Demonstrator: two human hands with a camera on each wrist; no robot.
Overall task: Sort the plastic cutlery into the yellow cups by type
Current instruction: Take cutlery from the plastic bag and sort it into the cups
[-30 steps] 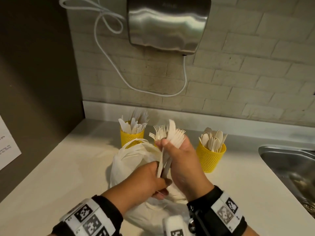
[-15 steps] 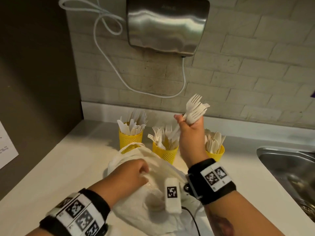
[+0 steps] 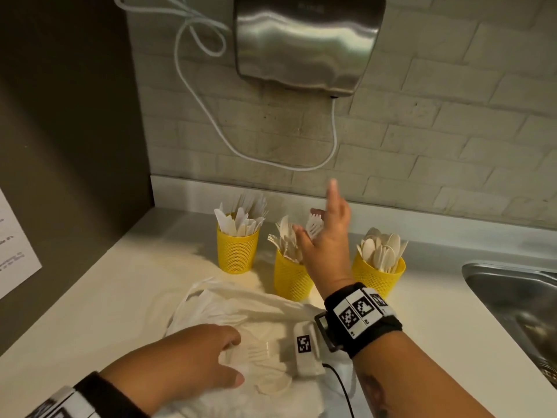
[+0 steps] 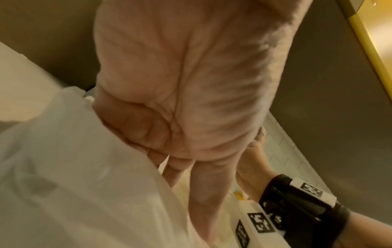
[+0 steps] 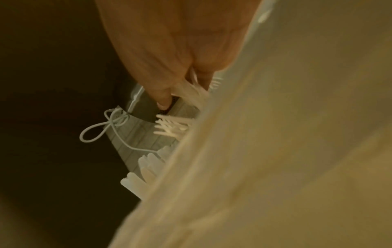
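Three yellow mesh cups stand by the back wall: the knife cup (image 3: pixel 237 251) on the left, the fork cup (image 3: pixel 291 279) in the middle, the spoon cup (image 3: pixel 378 276) on the right. My right hand (image 3: pixel 322 236) is over the fork cup, index finger straight up, thumb and other fingers pinching a few white forks (image 3: pixel 315 226) (image 5: pixel 191 92) whose handles point down into the cup. My left hand (image 3: pixel 208 354) rests with loose fingers on a white plastic bag (image 3: pixel 241 306) (image 4: pixel 74 167); more cutlery shows through it.
A steel sink (image 3: pixel 512 297) is sunk into the counter at the right. A metal hand dryer (image 3: pixel 307 40) hangs on the tiled wall above the cups, its white cable (image 3: pixel 196 55) looping beside it. A dark wall with a paper sheet (image 3: pixel 15 236) closes the left side.
My right hand lifted a bunch of forks out of the bag, raised them, then brought them down to the middle cup. My left hand let go of them and settled on the bag.
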